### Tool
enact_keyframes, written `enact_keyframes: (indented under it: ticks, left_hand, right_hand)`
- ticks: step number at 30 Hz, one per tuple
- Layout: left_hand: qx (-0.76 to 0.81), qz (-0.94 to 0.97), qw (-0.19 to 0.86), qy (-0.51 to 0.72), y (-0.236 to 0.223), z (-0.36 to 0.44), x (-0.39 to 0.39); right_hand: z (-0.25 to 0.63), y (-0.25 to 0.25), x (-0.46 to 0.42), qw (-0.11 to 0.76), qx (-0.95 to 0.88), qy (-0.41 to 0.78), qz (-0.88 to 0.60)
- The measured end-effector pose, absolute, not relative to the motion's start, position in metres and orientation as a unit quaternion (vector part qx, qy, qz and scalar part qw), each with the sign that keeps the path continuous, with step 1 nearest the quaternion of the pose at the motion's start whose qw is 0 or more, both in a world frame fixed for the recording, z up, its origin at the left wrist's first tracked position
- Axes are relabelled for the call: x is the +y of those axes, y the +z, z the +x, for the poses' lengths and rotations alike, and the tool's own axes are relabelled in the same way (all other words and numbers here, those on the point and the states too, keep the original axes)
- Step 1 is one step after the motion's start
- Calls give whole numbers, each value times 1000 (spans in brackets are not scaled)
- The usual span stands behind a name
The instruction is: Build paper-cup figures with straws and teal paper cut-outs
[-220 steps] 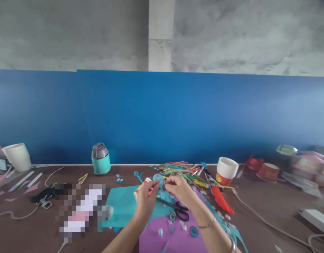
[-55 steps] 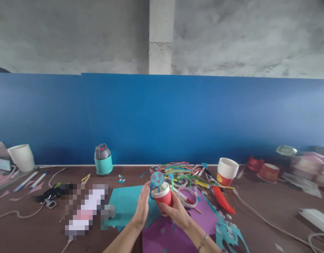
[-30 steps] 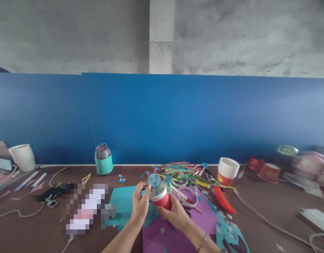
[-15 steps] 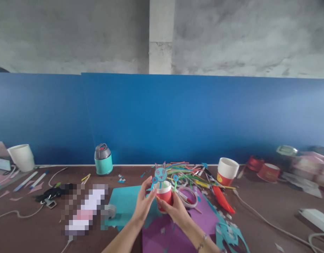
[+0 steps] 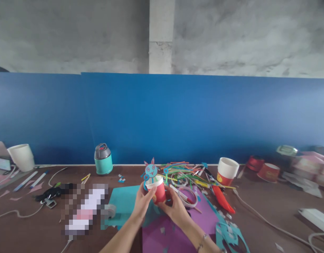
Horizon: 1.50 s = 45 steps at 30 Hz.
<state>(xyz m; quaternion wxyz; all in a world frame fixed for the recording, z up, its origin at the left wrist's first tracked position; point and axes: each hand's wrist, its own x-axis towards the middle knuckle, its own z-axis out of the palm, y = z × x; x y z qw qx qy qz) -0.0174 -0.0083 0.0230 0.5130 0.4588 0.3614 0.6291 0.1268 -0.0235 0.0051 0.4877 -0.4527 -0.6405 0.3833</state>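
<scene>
- Blue partition (image 5: 177, 119) behind a dark brown desk (image 5: 259, 218), grey concrete wall above.
- Red paper cup (image 5: 159, 194) with white rim: held mid-desk, above where the turquoise sheet (image 5: 125, 198) and purple sheet (image 5: 156, 242) meet. Leans slightly left.
- Change: cup has shifted left and away from the wearer since half a second ago. Reads as handling adjustment; attached pieces look in place.
- Left hand (image 5: 141, 203): grasping cup's left side, thumb across the front.
- Right hand (image 5: 177, 208): curled at cup's right side, thumb low; contact looks lighter.
- Cup's look: turquoise cat face (image 5: 151, 171) with pink ears above the rim, small blue discs flanking it, the right disc (image 5: 165, 170) on a green strip.
- Further out: coloured strips (image 5: 177, 165) behind, second cup (image 5: 227, 173) to the right.
</scene>
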Motion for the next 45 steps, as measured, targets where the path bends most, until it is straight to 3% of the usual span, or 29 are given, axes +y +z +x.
enact_keyframes:
  ticks: [10, 16, 24, 45]
  left_hand:
    - [393, 397, 536, 633, 11, -15, -1]
    - [380, 363, 549, 649, 10, -16, 1]
    - [344, 402, 594, 606, 14, -8, -8]
    - [343, 444, 543, 625, 21, -12, -8]
  right_hand:
    - [129, 0, -20, 518, -612, 404, -440]
    - [127, -5, -16, 458, -621, 394, -500]
    - [122, 1, -17, 468, -574, 464, -486]
    - [126, -6, -14, 456, -566, 471, -500]
